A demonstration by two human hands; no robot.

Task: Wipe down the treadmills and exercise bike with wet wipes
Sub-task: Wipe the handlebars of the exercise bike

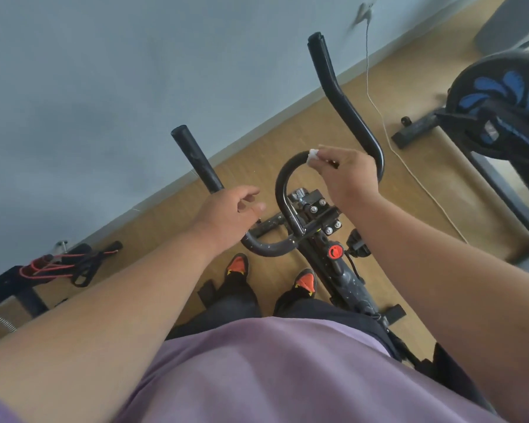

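The right hand point(347, 175) pinches a small wipe point(313, 155) against the top of the bike's point(342, 276) inner loop bar point(283, 184); the left hand point(229, 216) hovers slack-fingered over the handlebar point(196, 160). So little wipe could slip out or miss the underside

- The exercise bike's handlebar point(284, 190) is the landmark: its centre loop curves up from the bolted clamp point(316, 213), with open air inside the loop.
- The right hand point(345, 175) presses a white wipe point(313, 155) against the top of that loop, blocking the way over it.
- The left hand point(229, 215) hangs loosely curled over the left bend of the handlebar, covering that stretch.
- The left horn point(196, 160) and right horn point(342, 99) rise away from the loop; a wide open gap lies between them, above bare floor point(257, 154).
- Right of the handlebar, a white cord point(388, 138) trails across the floor, and beyond it stands a second machine point(498, 117).
- Below the clamp, the red knob point(335, 251) juts from the stem.
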